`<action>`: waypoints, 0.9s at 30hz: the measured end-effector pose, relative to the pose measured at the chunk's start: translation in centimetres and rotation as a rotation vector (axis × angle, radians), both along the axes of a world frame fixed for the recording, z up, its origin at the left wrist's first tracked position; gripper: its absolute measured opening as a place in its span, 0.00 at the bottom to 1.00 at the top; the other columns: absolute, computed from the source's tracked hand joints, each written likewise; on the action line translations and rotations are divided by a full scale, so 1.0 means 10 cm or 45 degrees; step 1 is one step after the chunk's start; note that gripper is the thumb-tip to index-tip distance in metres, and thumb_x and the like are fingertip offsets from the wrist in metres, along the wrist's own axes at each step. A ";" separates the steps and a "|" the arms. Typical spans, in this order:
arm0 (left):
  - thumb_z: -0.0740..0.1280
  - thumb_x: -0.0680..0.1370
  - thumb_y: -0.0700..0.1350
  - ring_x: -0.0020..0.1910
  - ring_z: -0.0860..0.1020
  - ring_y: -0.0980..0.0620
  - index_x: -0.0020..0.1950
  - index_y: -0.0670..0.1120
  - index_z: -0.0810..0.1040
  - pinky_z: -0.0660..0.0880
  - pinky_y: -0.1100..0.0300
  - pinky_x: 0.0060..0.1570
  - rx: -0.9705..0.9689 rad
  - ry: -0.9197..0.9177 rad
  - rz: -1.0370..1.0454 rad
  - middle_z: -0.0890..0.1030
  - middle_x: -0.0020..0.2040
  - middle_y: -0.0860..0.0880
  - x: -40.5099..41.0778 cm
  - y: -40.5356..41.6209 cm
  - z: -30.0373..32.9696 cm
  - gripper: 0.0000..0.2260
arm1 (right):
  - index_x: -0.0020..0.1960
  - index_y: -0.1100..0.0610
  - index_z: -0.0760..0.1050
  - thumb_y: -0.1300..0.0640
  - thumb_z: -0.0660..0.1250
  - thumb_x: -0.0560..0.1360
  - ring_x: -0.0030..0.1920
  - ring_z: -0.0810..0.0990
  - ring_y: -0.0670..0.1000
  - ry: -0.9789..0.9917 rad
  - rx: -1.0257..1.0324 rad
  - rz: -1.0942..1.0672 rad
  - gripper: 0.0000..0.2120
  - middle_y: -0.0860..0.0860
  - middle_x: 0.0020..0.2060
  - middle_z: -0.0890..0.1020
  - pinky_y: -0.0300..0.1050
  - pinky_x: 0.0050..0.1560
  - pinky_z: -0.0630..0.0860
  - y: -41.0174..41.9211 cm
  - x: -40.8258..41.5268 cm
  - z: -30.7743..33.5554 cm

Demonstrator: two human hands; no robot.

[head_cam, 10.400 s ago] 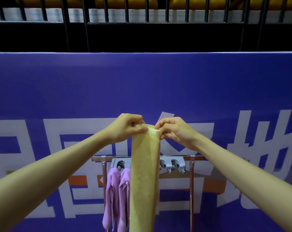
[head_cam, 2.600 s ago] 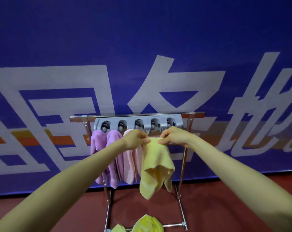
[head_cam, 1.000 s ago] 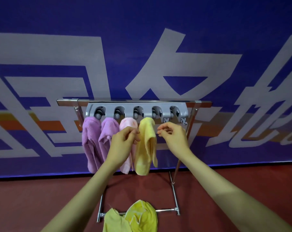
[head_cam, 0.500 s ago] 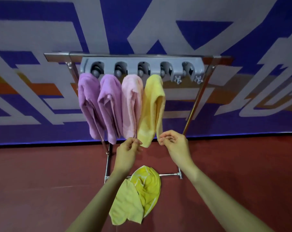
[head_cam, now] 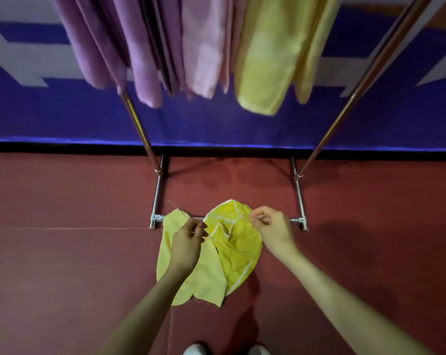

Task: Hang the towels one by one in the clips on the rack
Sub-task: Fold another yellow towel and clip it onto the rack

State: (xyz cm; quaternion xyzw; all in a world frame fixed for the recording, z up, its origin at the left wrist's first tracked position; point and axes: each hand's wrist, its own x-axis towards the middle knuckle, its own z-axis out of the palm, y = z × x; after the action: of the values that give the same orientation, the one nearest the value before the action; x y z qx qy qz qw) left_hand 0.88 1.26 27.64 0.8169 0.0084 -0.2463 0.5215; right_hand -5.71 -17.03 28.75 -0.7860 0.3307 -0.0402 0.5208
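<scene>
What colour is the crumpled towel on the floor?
Bright yellow towel with white edging; head view.

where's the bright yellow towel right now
In the head view, the bright yellow towel lies crumpled on the red floor at the rack's base bar, right of the pale yellow towel.
</scene>
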 end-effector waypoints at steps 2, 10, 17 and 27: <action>0.59 0.79 0.38 0.38 0.78 0.51 0.45 0.44 0.77 0.74 0.60 0.41 0.042 0.012 -0.001 0.80 0.37 0.49 -0.05 0.07 -0.63 0.08 | 0.35 0.51 0.78 0.70 0.65 0.70 0.37 0.78 0.49 0.031 -0.031 0.040 0.15 0.55 0.35 0.83 0.41 0.40 0.73 0.06 -0.02 -0.62; 0.61 0.79 0.41 0.44 0.78 0.51 0.46 0.46 0.77 0.73 0.58 0.44 0.300 -0.070 -0.177 0.80 0.43 0.51 -0.40 0.44 -2.56 0.06 | 0.45 0.57 0.80 0.68 0.66 0.72 0.38 0.79 0.45 0.145 -0.129 0.364 0.09 0.45 0.34 0.79 0.31 0.41 0.71 0.34 -0.23 -2.58; 0.64 0.77 0.48 0.46 0.77 0.52 0.51 0.47 0.76 0.74 0.52 0.51 0.441 -0.162 -0.148 0.78 0.48 0.52 -0.75 0.65 -3.45 0.06 | 0.47 0.59 0.80 0.68 0.65 0.72 0.39 0.78 0.46 0.144 -0.196 0.452 0.09 0.47 0.37 0.79 0.36 0.44 0.73 0.63 -0.58 -3.52; 0.63 0.79 0.47 0.33 0.73 0.59 0.41 0.48 0.72 0.74 0.62 0.35 0.143 -0.056 -0.074 0.76 0.34 0.51 -0.81 0.67 -3.47 0.07 | 0.47 0.59 0.81 0.72 0.67 0.69 0.41 0.75 0.35 0.071 -0.216 0.417 0.12 0.41 0.36 0.75 0.24 0.44 0.68 0.69 -0.88 -3.69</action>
State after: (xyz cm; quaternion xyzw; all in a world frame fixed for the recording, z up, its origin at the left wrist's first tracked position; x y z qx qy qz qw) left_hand -7.26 7.92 -7.01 0.8500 -0.0129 -0.2426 0.4675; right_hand -14.50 -10.16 -8.10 -0.8713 0.2080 0.0394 0.4427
